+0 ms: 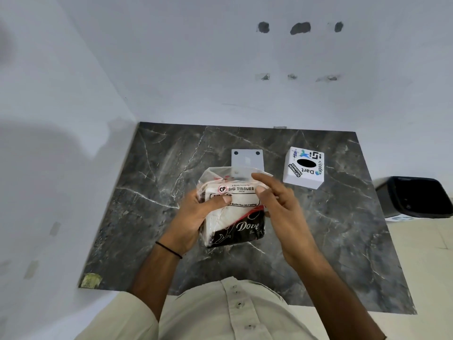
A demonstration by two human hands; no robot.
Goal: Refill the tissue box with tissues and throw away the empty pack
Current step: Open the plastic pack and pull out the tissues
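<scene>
1. Clear plastic tissue pack (pixel 232 212) with white tissues and dark printed wrap is gripped by left hand (pixel 196 212) above dark marbled table (pixel 152 182).
2. Right hand (pixel 282 204) is held at pack's right edge, fingers (pixel 263 179) loosely spread, nothing clamped.
3. White stickered tissue box (pixel 304 168) is seen far right; white flat panel (pixel 247 160) beyond pack; black bin (pixel 414 196) on floor, right.

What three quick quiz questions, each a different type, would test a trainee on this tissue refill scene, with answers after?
1. True or false: the tissue pack is lying on the marble table.
2. Which hand grips the pack? A) left hand B) right hand C) neither
3. Fill in: the white tissue box sits to the ____ of the flat white plate.

Key
1. False; it is held above the table.
2. A; the right hand's fingers are spread at the pack's open top.
3. Right. The black bin stands further right, off the table.
</scene>
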